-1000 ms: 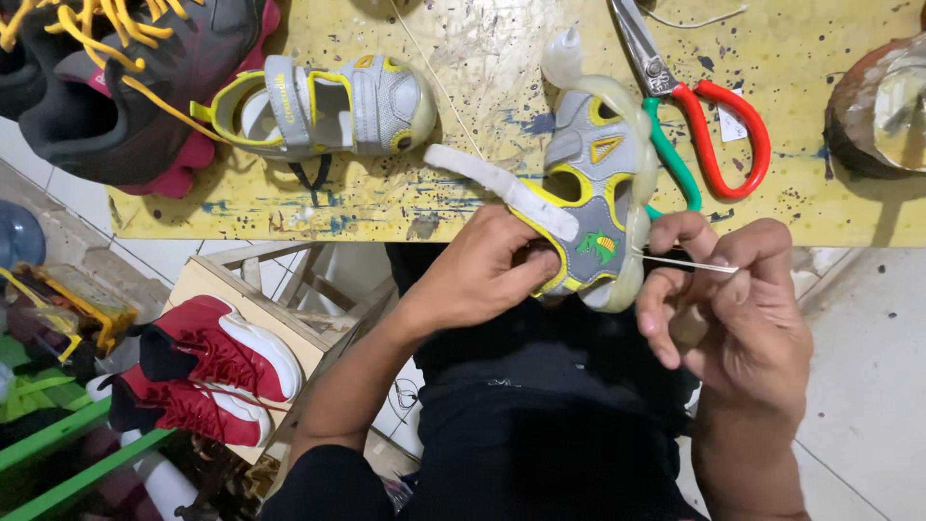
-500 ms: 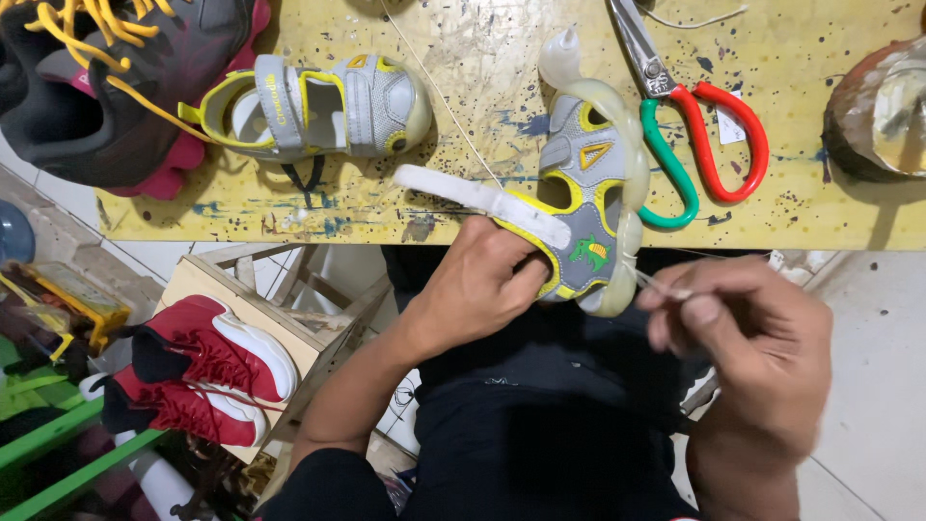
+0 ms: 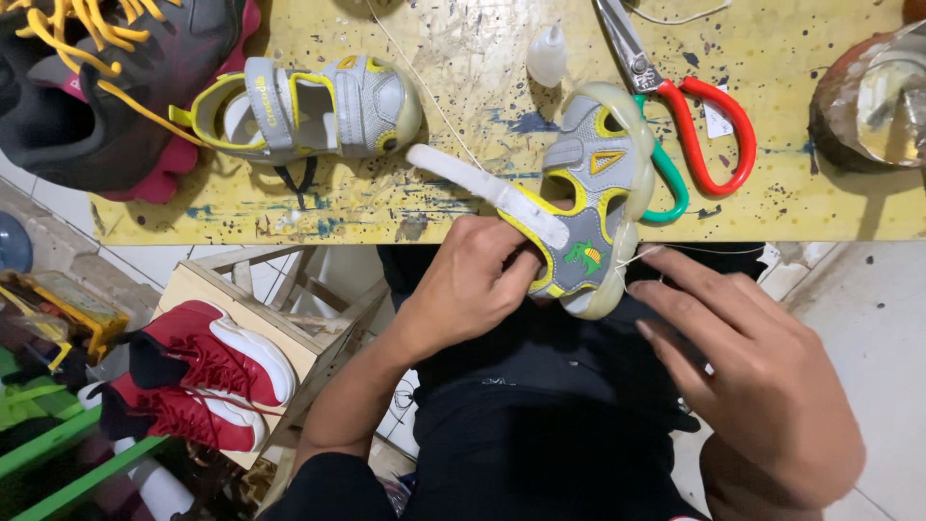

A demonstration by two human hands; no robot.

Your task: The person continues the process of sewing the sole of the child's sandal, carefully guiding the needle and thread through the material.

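**Child's sandal under hand-stitching at the bench edge**

The grey and yellow sandal point(image 3: 590, 207) lies half on the yellow bench point(image 3: 463, 207), its heel end overhanging the front edge above the person's lap, its white strap point(image 3: 487, 191) flung open to the left. The left hand point(image 3: 468, 285) is closed around the sandal's near side, thumb and fingers clamping the upper just below the strap. The right hand point(image 3: 757, 376) hangs just beside the sole, fingers loosely spread and extended; a pale thread point(image 3: 639, 259) runs from the sole rim toward its fingertips, but whether they pinch it or a needle cannot be told.

Judgement: the step in hand appears to be sewing the sole rim to the upper, mid-stitch. The next move calls for a firm hold by the left hand and a steady, even draw on the thread.

Also present: the matching sandal point(image 3: 309, 106), scissors with red and green handles point(image 3: 690, 116), a small squeeze bottle point(image 3: 547, 55), dark sneakers with yellow laces point(image 3: 106, 77), red sneakers point(image 3: 193, 376) below.
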